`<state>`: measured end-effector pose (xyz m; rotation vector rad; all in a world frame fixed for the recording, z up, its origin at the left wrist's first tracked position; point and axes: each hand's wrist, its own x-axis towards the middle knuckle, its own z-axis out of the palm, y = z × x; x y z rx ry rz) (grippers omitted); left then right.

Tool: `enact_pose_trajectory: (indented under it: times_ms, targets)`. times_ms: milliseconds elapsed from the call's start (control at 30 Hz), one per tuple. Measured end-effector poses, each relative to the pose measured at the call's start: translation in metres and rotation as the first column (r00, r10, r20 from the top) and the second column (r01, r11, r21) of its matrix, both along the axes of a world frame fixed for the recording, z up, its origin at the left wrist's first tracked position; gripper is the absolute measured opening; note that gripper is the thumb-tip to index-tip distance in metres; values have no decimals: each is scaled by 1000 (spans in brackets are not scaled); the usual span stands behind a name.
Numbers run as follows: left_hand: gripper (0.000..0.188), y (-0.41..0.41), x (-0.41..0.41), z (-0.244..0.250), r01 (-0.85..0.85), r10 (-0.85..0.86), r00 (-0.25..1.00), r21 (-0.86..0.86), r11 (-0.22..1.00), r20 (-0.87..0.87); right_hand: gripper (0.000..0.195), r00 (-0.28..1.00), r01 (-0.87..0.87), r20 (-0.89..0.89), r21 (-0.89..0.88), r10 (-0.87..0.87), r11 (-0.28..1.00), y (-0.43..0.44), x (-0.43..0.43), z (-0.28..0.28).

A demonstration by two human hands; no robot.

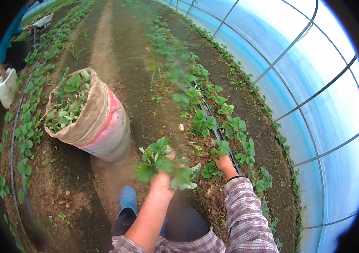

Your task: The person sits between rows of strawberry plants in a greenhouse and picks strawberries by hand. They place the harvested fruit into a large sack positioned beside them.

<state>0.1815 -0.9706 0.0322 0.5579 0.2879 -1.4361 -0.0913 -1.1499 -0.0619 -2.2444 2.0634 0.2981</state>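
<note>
A loose bunch of strawberry leaves is gripped in my left hand, held above the soil between the sack and the plant row. Lower down on the right, my right hand closes around the stems of a strawberry plant beside the black drip tubes. Leaves partly cover the fingers of both hands. To the left stands a tall woven sack with its rim rolled outward. Cut or pulled strawberry foliage fills it near the top.
Blue boots stand on the furrow below my arms. A second plant row with a drip hose runs along the left. Beyond it a person's hand holds a white container. Metal hoops and plastic film form the right wall.
</note>
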Motion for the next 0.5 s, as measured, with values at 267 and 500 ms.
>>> enact_pose_trajectory:
  times_ms: [267,500]
  targets:
    - [46,1,-5,-17,17,-15,1000,-78,997,24,40,935,-313,-177,-7,307,950,-13,-34,-32]
    - [39,5,-4,-6,14,-14,1000,-56,998,3,27,964,-239,-86,117,250,964,7,-55,-12]
